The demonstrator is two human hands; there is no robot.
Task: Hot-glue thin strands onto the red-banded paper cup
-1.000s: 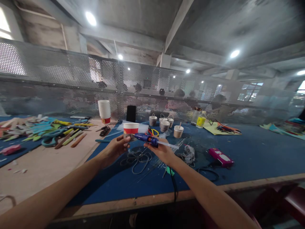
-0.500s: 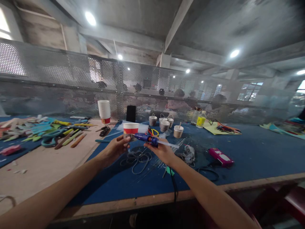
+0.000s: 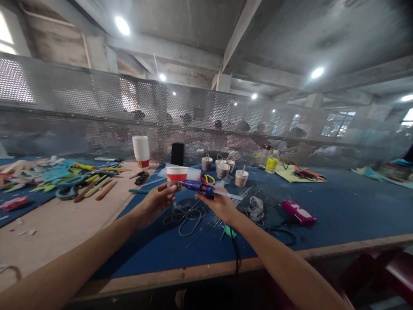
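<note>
A red and white paper cup [image 3: 177,173] is upright in my left hand [image 3: 159,197], whose fingers are closed round its lower part. That lower part looks grey and wrapped. My right hand [image 3: 219,202] grips a blue hot glue gun [image 3: 198,187] with a white glue stick protruding from its back. The gun's nozzle points left and is at the side of the cup; whether it touches cannot be made out. Under my hands lies a loose loop of grey cord [image 3: 190,219] on the blue mat. The gun's black cable [image 3: 235,249] hangs over the table edge.
A stack of paper cups [image 3: 141,150] stands at the back left, beside a black phone [image 3: 177,153]. Several grey wrapped cups [image 3: 222,169] stand behind my hands. Scissors [image 3: 72,183] and tools lie left, a magenta box [image 3: 299,212] right. A perforated screen [image 3: 106,103] closes the back.
Almost nothing differs. Both hands, the cup and the glue gun hold practically the same positions.
</note>
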